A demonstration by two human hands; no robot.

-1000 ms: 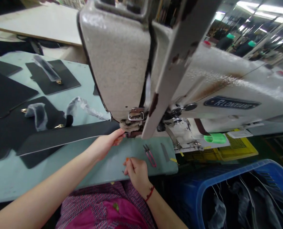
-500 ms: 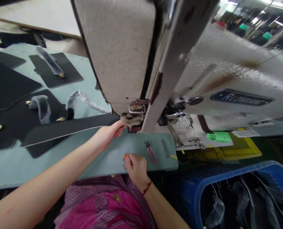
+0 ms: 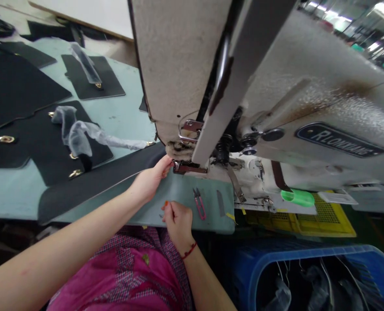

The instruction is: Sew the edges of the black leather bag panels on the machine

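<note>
My left hand [image 3: 151, 179] pinches the edge of a long black leather-like panel [image 3: 98, 177] right at the sewing head of a sewing machine [image 3: 188, 144]. The panel stretches left from there over other black pieces, its pale edge facing me. A plastic-wrapped strap [image 3: 114, 139] with gold hardware lies along its far side. Closed near the table's front edge is my right hand [image 3: 179, 220], with a small orange bit showing at its fingertips; what it holds is not clear. Pink thread snips [image 3: 199, 204] lie beyond it, beside a thin grey blade-like strip [image 3: 220, 203].
Several black panels [image 3: 93, 80] with gold fittings and wrapped straps cover the green table [image 3: 127, 103]. On the right stand a blue basket [image 3: 308, 252] holding similar pieces and a yellow crate [image 3: 344, 222]. A green tube [image 3: 298, 197] sits under the machine arm.
The view has shifted, so the machine and table appear displaced. The long panel's left end has swung toward me, and the strap's gold end now shows beside it. Both hands keep their closed poses.
</note>
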